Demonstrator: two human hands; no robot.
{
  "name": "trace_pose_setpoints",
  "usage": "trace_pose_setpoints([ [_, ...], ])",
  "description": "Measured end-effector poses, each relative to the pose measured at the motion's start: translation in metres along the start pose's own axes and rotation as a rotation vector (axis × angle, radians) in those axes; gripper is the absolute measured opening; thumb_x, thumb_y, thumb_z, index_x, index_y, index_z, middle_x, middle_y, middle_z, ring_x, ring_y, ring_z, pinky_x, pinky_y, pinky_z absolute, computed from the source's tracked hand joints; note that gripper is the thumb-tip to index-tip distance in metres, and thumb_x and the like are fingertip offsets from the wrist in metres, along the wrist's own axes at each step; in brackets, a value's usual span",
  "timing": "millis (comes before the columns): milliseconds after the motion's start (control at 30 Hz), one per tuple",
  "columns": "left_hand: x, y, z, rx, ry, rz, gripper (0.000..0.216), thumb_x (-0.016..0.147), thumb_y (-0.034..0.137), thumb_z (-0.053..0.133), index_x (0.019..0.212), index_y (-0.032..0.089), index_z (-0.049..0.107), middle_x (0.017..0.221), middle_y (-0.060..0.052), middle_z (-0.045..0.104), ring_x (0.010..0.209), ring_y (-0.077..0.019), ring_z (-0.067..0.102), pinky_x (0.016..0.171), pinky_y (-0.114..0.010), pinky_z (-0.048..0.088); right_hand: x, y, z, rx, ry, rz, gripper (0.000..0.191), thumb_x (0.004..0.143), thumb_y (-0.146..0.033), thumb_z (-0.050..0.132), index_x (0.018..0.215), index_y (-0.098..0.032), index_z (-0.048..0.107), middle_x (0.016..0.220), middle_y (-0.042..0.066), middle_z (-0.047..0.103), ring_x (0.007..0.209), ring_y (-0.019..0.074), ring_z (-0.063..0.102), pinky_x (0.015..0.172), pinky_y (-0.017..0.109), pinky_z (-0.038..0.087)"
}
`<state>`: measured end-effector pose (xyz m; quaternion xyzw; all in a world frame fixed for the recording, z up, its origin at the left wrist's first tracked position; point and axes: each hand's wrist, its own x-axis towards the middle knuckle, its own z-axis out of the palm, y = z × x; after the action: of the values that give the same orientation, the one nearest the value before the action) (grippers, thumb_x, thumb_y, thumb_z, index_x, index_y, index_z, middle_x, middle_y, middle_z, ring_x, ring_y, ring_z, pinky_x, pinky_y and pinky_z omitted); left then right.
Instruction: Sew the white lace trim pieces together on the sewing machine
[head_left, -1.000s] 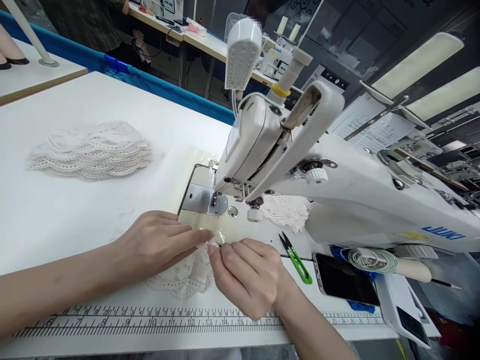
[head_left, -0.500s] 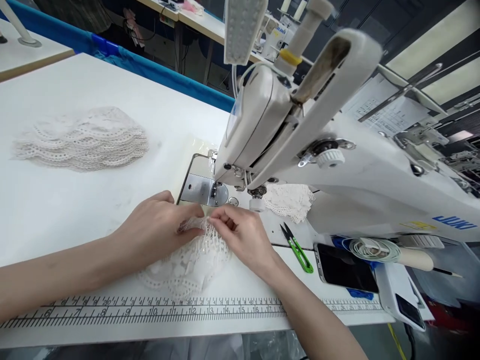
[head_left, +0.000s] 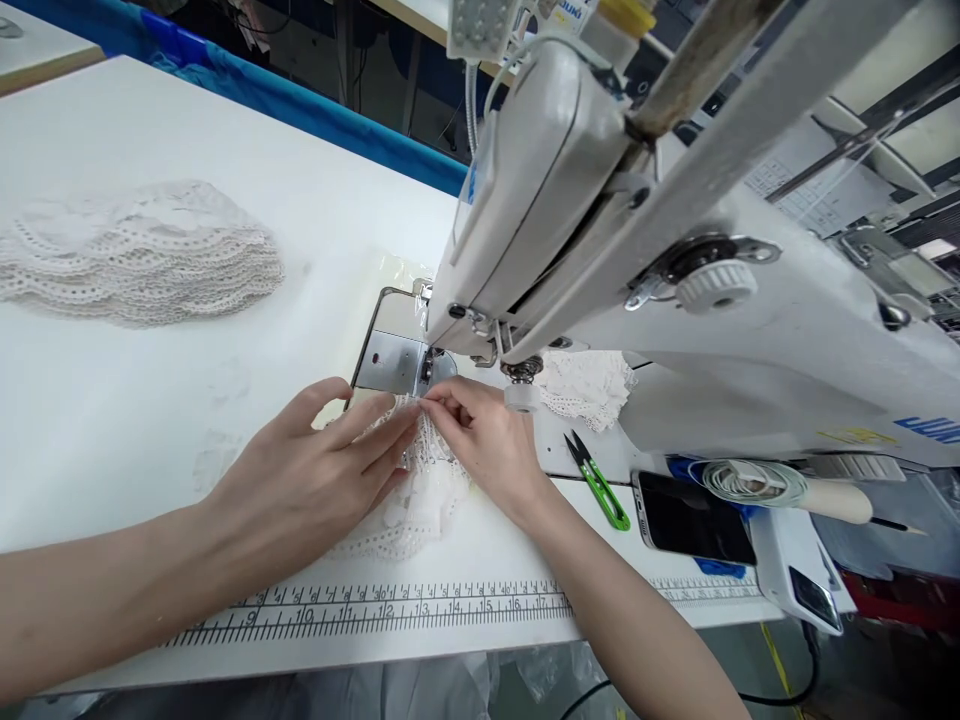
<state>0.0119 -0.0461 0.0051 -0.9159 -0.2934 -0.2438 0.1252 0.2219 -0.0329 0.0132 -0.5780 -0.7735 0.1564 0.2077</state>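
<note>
White lace fabric [head_left: 409, 515] hangs gathered toward me, just in front of the presser foot [head_left: 428, 365] of a white sewing machine [head_left: 517, 190]. My right hand [head_left: 491, 440] pinches its upper edge between thumb and forefinger. From the left, my left hand [head_left: 330, 470] lies over the lace, its fingertips meeting the right hand's at the same edge. Part of the lace is hidden beneath the left hand, and its thumb is largely out of sight. The metal needle plate [head_left: 386, 362] shows just beyond the fingers.
A stack of scalloped lace pieces [head_left: 142, 255] lies at the left. Another lace piece [head_left: 589, 388] sits behind the needle area. Green thread snips [head_left: 598, 482], a phone [head_left: 694, 520] and a white device [head_left: 795, 570] lie at right. A printed ruler [head_left: 420, 607] runs along the front edge.
Both hands have brought the lace edge slightly farther toward the presser foot. My left hand has turned, its fingers now reaching over the lace. The view has shifted closer to the machine.
</note>
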Motion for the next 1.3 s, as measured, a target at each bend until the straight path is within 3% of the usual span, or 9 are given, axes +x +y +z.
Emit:
trace_pose_setpoints([
  [67,0.002,-0.001,0.000,-0.024,-0.001,-0.031,0.026,0.108,0.025,0.048,0.121,0.019,0.070,0.113,-0.006,0.080,0.112,-0.0246,0.068,0.099,-0.044,0.040,-0.001,0.003,-0.002,-0.130,0.056,-0.033,0.024,0.106,-0.034,0.056,0.098,-0.022,0.075,0.070,-0.002,0.070,0.060,0.0120,0.058,0.057,0.026,0.034],
  [200,0.006,-0.009,0.004,-0.048,0.009,-0.010,0.027,0.107,0.023,0.051,0.127,0.019,0.069,0.115,-0.004,0.081,0.117,-0.0239,0.068,0.105,-0.044,0.038,-0.009,0.004,-0.009,-0.410,0.200,-0.167,0.033,0.107,-0.026,0.047,0.104,-0.022,0.080,0.071,0.001,0.073,0.056,0.0116,0.056,0.055,0.028,0.029],
  [367,0.008,-0.015,0.008,-0.035,-0.009,-0.014,0.028,0.109,0.023,0.047,0.128,0.019,0.067,0.118,-0.003,0.080,0.123,-0.0240,0.068,0.103,-0.046,0.038,-0.017,0.000,-0.008,-0.502,0.132,-0.334,0.042,0.096,-0.010,0.050,0.128,-0.019,0.075,0.070,-0.001,0.074,0.054,0.0121,0.053,0.052,0.030,0.029],
  [567,0.007,-0.011,0.008,-0.008,-0.045,-0.038,0.038,0.112,0.034,0.040,0.133,0.013,0.064,0.124,-0.012,0.078,0.127,-0.0262,0.066,0.103,-0.047,0.038,-0.017,0.002,-0.002,-0.645,0.145,-0.344,0.042,0.091,-0.006,0.055,0.126,-0.015,0.076,0.074,0.003,0.076,0.063,0.0146,0.062,0.050,0.032,0.026],
  [800,0.012,-0.014,0.013,0.019,-0.039,-0.027,0.039,0.112,0.033,0.037,0.129,0.013,0.066,0.125,-0.012,0.077,0.128,-0.0258,0.066,0.103,-0.048,0.038,-0.014,0.005,-0.003,-0.699,0.133,-0.292,0.043,0.092,-0.007,0.056,0.131,-0.015,0.072,0.076,0.004,0.076,0.077,0.0182,0.067,0.052,0.033,0.027],
  [1300,0.015,-0.014,0.014,0.037,-0.033,-0.034,0.039,0.111,0.034,0.040,0.129,0.013,0.068,0.126,-0.013,0.077,0.127,-0.0268,0.066,0.102,-0.048,0.040,-0.013,0.007,-0.001,-0.760,0.151,-0.284,0.044,0.092,-0.005,0.056,0.132,-0.017,0.071,0.079,0.004,0.076,0.079,0.0168,0.066,0.053,0.033,0.027],
])
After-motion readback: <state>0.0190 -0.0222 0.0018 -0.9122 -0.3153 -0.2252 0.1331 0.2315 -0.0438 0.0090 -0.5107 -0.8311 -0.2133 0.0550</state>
